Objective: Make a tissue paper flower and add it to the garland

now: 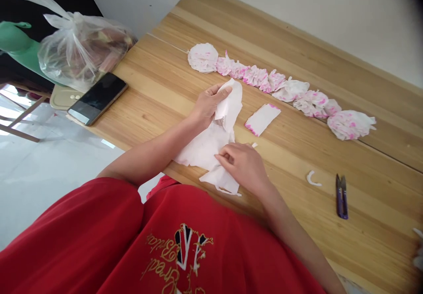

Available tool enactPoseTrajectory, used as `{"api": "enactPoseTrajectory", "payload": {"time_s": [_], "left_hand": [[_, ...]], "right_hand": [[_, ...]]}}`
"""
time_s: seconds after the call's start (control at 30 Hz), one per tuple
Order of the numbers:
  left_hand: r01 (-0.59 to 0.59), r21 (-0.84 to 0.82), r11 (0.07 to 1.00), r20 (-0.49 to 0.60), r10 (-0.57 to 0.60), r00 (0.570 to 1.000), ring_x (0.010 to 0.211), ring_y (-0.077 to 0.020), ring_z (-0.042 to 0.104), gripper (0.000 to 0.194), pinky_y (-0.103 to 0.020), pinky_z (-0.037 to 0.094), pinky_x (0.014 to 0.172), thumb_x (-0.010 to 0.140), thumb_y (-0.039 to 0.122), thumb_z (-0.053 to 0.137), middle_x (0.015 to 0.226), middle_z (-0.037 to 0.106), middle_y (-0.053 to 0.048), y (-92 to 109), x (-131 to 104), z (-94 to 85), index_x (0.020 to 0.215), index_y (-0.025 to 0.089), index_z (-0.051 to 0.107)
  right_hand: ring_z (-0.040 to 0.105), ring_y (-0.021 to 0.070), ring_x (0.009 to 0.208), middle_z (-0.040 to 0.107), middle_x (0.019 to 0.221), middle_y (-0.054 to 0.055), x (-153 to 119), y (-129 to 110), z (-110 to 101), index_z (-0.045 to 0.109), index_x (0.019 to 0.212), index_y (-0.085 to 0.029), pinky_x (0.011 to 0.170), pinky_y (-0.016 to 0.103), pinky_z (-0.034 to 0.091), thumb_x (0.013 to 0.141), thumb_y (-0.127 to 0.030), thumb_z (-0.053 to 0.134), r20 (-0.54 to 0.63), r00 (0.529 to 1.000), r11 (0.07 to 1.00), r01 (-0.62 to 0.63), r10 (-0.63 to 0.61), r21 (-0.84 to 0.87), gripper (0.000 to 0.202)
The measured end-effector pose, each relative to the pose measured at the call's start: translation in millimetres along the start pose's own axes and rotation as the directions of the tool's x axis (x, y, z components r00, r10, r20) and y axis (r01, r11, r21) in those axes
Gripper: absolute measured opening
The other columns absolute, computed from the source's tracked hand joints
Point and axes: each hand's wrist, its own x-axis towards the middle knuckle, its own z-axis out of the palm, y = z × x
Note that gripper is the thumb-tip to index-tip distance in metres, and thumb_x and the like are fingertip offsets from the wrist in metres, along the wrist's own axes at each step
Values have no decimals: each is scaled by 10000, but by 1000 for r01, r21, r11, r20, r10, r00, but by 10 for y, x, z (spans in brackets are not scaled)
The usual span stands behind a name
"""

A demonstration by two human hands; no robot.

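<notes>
A folded piece of white tissue paper (233, 100) is held up in my left hand (211, 102), pinched between thumb and fingers above the table. Below it, more loose white tissue (206, 146) spreads out to the table's front edge. My right hand (243, 161) is closed, its thumb and fingertips pinched at the upper part of a crumpled tissue piece (223, 179). A flat white rectangle of tissue with pink ends (262, 120) lies just beyond my hands.
A row of ruffled white-and-pink tissue flowers (254, 76) crosses the wooden table (297, 148). Purple-handled thread snips (342, 197) and a curled paper scrap (313, 179) lie to the right. At the left edge are a phone (97, 98) and a tied plastic bag (82, 49).
</notes>
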Motion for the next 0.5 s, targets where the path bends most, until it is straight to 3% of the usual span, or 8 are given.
{"api": "enactPoseTrajectory", "payload": {"time_s": [0.1,0.17,0.23,0.3,0.33,0.4,0.5], "left_hand": [[-4,-6,1000,11,4,1000,836,-182,708,295,-294,562,744,843,384,681,898,719,-32,29,-8,-6,1036,166,637],[3,-3,1000,54,-3,999,837,-185,709,302,-298,564,739,833,379,694,908,719,-25,65,-47,12,1057,184,638],[20,3,1000,131,-20,991,839,-187,709,303,-295,563,727,822,364,708,915,719,-17,111,-115,54,1066,197,641],[43,-4,999,223,-41,974,836,-185,707,318,-285,560,716,803,359,726,934,720,-13,161,-204,116,1066,201,644],[55,-17,998,267,-49,962,830,-181,705,335,-278,559,710,785,363,742,946,721,-13,188,-251,152,1063,202,646],[76,-54,996,341,-53,939,803,-165,698,377,-263,554,696,731,377,786,958,722,-13,243,-344,223,1037,201,654],[112,-81,990,416,-68,907,756,-137,682,397,-240,544,681,671,383,830,944,724,-13,320,-456,303,983,197,670]], "right_hand": [[579,152,705,672,739,-4,-144,188,-156,636,745,-208,726,310,362,900,-336,579,16,997,990,-78,77,117,209],[605,173,759,696,843,22,-217,345,-267,686,890,-223,751,329,416,886,-397,584,-36,989,971,-133,143,200,202],[629,206,885,694,1040,52,-240,497,-353,646,1163,-251,831,379,462,836,-437,637,-195,945,930,-196,264,311,375],[607,237,1076,625,1264,67,-214,608,-396,495,1373,-292,943,432,461,773,-450,704,-309,881,853,-176,359,491,654],[581,246,1154,579,1345,65,-188,638,-398,437,1419,-310,979,443,456,744,-458,733,-316,865,785,-132,390,605,751],[538,258,1244,528,1421,48,-129,639,-368,424,1425,-332,1009,439,463,694,-481,777,-246,877,569,-37,412,821,825],[523,268,1281,603,1350,35,-63,522,-263,587,1283,-299,1042,426,467,694,-570,756,-74,940,112,39,333,993,670]]}}
